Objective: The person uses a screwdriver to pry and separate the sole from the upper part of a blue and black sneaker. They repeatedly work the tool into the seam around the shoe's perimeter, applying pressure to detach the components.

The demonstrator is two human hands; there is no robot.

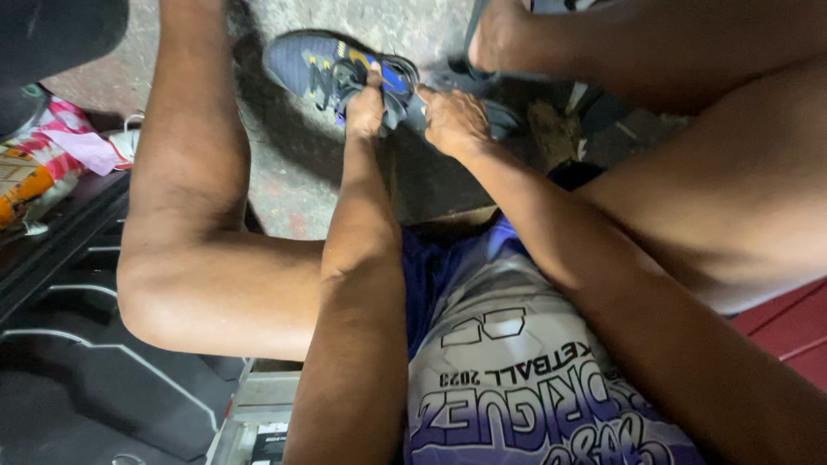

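The fingers of the left hand (366, 108) are curled tight into a fist around the grey tongue and laces at the top of a shoe (345, 76), pinching that material up from the opening. The right hand (455, 120) sits just beside it, fingers bent and closed on the rear part of the same shoe, by the collar, though its fingertips are tucked under and I cannot tell exactly what they grip. The shoe is a dark blue-grey trainer with yellow and bright blue trim; it lies on the concrete floor (293, 172) near the top edge of the view, toe pointing to the upper left, between the person's two legs. Both forearms run down from the hands towards the camera, the left one nearly straight, the right one slanting out to the lower right. The left knee (185, 275) is bent at the left side, the shin rising to the top edge; the right thigh (732, 198) fills the right side. A foot in a dark sandal (500, 39) rests on the floor just right of the shoe, at the top edge. Below the arms shows a purple and white sports shirt (517, 379). At the far left edge lies a crumpled snack wrapper (43, 164) in red, pink and orange, on a dark moulded mat (77, 344).
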